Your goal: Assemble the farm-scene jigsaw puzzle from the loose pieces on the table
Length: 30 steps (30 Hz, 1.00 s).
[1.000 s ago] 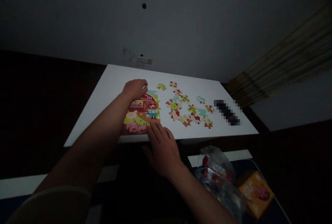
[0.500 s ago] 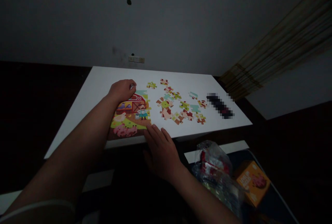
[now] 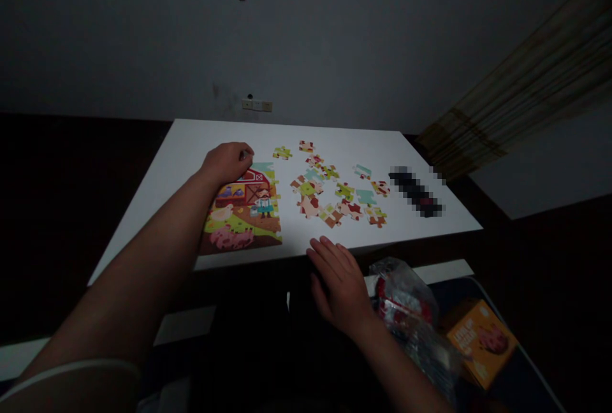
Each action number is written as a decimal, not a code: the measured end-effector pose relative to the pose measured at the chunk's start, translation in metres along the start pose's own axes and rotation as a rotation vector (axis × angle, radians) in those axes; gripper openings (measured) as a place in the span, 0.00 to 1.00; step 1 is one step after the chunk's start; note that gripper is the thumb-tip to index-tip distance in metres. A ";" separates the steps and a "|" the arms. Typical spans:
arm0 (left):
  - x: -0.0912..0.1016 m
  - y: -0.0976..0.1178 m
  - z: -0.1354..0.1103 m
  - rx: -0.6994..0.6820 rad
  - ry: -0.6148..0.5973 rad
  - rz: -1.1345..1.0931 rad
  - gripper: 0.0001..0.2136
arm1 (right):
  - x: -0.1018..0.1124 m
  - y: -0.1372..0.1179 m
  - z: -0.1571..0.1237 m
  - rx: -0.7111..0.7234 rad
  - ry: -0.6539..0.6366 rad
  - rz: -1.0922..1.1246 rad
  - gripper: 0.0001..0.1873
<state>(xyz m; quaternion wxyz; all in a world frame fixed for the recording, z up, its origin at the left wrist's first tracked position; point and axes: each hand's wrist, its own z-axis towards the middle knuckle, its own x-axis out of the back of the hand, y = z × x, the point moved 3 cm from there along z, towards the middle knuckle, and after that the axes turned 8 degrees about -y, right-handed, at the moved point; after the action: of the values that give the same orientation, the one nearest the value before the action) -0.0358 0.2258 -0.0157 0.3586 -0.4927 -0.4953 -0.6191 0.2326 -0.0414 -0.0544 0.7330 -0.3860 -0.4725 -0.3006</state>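
L hand point(image 3: 227, 163) curled at top edge of assembled puzzle point(image 3: 241, 215), grasp can't tell; R hand point(image 3: 338, 287) open, empty, at table point(image 3: 191, 145) edge, near loose pcs point(image 3: 335, 199).

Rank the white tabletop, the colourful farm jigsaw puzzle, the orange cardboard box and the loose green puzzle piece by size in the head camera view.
1. White tabletop
2. Colourful farm jigsaw puzzle
3. Orange cardboard box, though it is nearer the camera, so unsure
4. Loose green puzzle piece

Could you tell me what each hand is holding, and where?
The right hand holds nothing; the left hand covers the top of the jigsaw puzzle; any grip is hidden.
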 end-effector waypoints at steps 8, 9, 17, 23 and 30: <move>-0.002 -0.002 0.003 0.030 0.005 -0.046 0.18 | 0.000 0.003 0.004 -0.018 0.077 0.059 0.28; -0.003 -0.003 0.004 0.032 0.004 -0.053 0.18 | 0.002 0.002 0.005 -0.021 0.075 0.063 0.27; -0.008 -0.010 0.011 -0.001 0.011 -0.116 0.19 | 0.012 0.002 0.013 -0.047 0.052 0.079 0.24; -0.009 -0.011 0.012 -0.009 0.010 -0.117 0.20 | 0.013 0.005 0.017 -0.032 0.102 0.120 0.25; -0.007 -0.009 0.011 0.022 -0.004 -0.081 0.20 | 0.013 0.006 0.023 -0.043 0.098 0.122 0.22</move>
<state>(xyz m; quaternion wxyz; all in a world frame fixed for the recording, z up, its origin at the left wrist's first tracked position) -0.0393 0.2383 -0.0249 0.3377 -0.4694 -0.5222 -0.6268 0.2318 -0.0194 -0.0384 0.7637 -0.4146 -0.4051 -0.2841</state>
